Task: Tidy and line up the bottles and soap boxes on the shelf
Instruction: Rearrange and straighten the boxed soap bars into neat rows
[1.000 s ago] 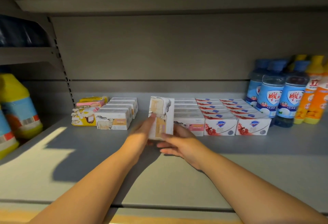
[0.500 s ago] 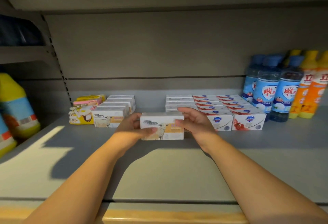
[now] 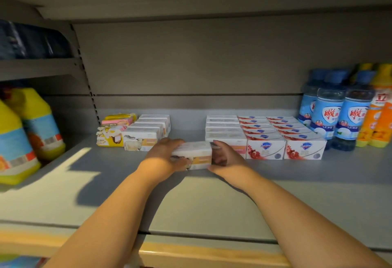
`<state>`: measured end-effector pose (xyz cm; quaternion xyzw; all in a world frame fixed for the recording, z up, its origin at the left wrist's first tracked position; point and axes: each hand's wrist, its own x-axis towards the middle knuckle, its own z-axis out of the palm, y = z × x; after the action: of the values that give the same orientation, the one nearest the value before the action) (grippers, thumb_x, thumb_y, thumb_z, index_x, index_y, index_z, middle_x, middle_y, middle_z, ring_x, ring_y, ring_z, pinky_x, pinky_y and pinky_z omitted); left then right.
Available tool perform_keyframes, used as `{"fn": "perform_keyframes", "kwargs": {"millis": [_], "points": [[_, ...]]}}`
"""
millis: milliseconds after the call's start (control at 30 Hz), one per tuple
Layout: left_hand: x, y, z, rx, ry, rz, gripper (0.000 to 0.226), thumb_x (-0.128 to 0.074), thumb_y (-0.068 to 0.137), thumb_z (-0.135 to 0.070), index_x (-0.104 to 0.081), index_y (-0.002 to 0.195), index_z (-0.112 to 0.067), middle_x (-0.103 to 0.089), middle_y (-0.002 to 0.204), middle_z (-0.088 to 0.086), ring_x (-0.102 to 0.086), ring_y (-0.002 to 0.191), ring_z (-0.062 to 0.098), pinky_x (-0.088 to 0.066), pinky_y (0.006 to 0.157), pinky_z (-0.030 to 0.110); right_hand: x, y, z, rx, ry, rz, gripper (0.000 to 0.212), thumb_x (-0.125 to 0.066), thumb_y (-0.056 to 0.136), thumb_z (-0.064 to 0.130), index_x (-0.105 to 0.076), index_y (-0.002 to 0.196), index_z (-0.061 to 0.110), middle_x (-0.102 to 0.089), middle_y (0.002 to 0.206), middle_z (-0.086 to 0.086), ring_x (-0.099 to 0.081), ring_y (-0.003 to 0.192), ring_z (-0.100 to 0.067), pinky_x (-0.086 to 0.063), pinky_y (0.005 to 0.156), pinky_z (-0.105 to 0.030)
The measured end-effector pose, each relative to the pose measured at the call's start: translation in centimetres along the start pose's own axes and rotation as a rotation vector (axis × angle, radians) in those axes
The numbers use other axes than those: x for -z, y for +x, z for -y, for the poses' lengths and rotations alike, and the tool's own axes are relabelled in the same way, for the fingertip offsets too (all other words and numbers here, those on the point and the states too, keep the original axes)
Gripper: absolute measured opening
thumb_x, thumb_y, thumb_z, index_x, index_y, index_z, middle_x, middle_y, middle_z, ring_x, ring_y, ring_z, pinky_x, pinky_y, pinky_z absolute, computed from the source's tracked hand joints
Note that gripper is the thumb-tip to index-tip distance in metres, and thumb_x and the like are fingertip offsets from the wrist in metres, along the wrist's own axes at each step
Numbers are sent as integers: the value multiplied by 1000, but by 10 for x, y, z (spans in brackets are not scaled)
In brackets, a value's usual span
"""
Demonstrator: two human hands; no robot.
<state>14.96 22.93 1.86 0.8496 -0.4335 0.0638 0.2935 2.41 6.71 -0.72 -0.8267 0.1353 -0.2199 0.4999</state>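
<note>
Spanning the whole view, a grey shelf carries goods along its back half. Two yellow jugs with blue labels stand on the neighbouring bay at far left. Blue-capped bottles and orange bottles stand upright at far right, touching one another. Two files of red-and-white soap boxes run front to back just beside the bottles, with a file of white boxes against their left side. A second file of white boxes sits further left, beside yellow packets.

The held soap box sits in the gap between the two white files, level with their front ends. Its long axis runs left to right, parallel to the shelf edge, with the printed face turned toward the viewer. It is white with a tan-orange band and a dark, blurred drawing at lower left. Whether it touches the shelf cannot be told.

The left hand grips the left end, fingers over the top. The right hand curls round the right end.
</note>
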Motion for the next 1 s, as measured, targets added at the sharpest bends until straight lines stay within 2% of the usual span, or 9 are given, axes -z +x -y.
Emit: {"fn": "perform_keyframes", "kwargs": {"millis": [133, 200, 300, 467, 600, 667, 733, 867, 1000], "points": [[-4, 18, 8, 64, 297, -18, 50, -62, 88, -40, -50, 127, -10, -48, 127, 11, -46, 116, 29, -35, 91, 29, 0, 1, -5, -34, -297, 118, 50, -63, 83, 20, -43, 127, 29, -56, 118, 9, -54, 105, -11, -43, 86, -23], [-4, 29, 7, 61, 381, 1, 49, -57, 91, -39, -48, 130, -11, -49, 129, 12, -44, 120, 29, -35, 97, 32, 0, 2, -4, 16, -485, 172, 41, -58, 84, 22, -49, 124, 27, -56, 124, 5, -53, 106, -13, -43, 89, -25], [-3, 47, 7, 51, 403, 33, 52, -55, 93, -35, -42, 139, -15, -52, 131, 12, -47, 121, 29, -38, 99, 35, 0, 5, -5, 110, -603, 206, 35, -53, 88, 25, -58, 122, 24, -57, 128, 3, -53, 112, -14, -41, 92, -22], [-18, 82, 8, 121, 370, 23, 56, -56, 91, -36, -36, 144, -31, -41, 144, 4, -35, 134, 24, -26, 111, 38, 8, 10, -7, 129, -593, 183, 32, -53, 86, 16, -66, 115, 22, -63, 123, 4, -56, 111, -13, -42, 94, -23], [-30, 110, 15, 206, 334, 74, 62, -57, 92, -38, -27, 146, -41, -7, 160, 3, 10, 146, 24, -4, 116, 39, 4, 13, -10, 157, -656, 147, 33, -52, 87, 18, -65, 118, 24, -61, 127, 5, -52, 117, -13, -39, 97, -20], [-37, 121, 22, 240, 313, 39, 61, -58, 91, -39, -29, 144, -43, 1, 159, 7, 15, 145, 27, -2, 116, 41, 2, 14, -12, 174, -654, 139, 34, -53, 87, 17, -65, 118, 23, -60, 127, 4, -50, 120, -14, -37, 100, -22], [-49, 131, 24, 252, 351, 11, 59, -55, 92, -37, -27, 145, -42, 2, 158, 9, 13, 144, 33, -1, 116, 46, 2, 16, -14, 170, -631, 127, 34, -53, 86, 17, -65, 117, 24, -61, 127, 5, -50, 120, -13, -37, 101, -22], [-79, 148, 16, 273, 600, 61, 66, -35, 94, -24, 1, 150, -20, 13, 156, 20, 24, 135, 52, 17, 107, 58, 2, 19, -19, 142, -585, 100, 32, -55, 84, 18, -68, 112, 27, -64, 121, 8, -54, 114, -11, -41, 95, -20], [-76, 163, 30, 234, 592, 117, 70, -33, 95, -18, 10, 150, -19, 28, 152, 20, 31, 135, 45, 20, 104, 51, 2, 19, -19, 129, -554, 100, 30, -55, 84, 18, -69, 108, 29, -65, 117, 9, -56, 110, -10, -43, 91, -19]]}}
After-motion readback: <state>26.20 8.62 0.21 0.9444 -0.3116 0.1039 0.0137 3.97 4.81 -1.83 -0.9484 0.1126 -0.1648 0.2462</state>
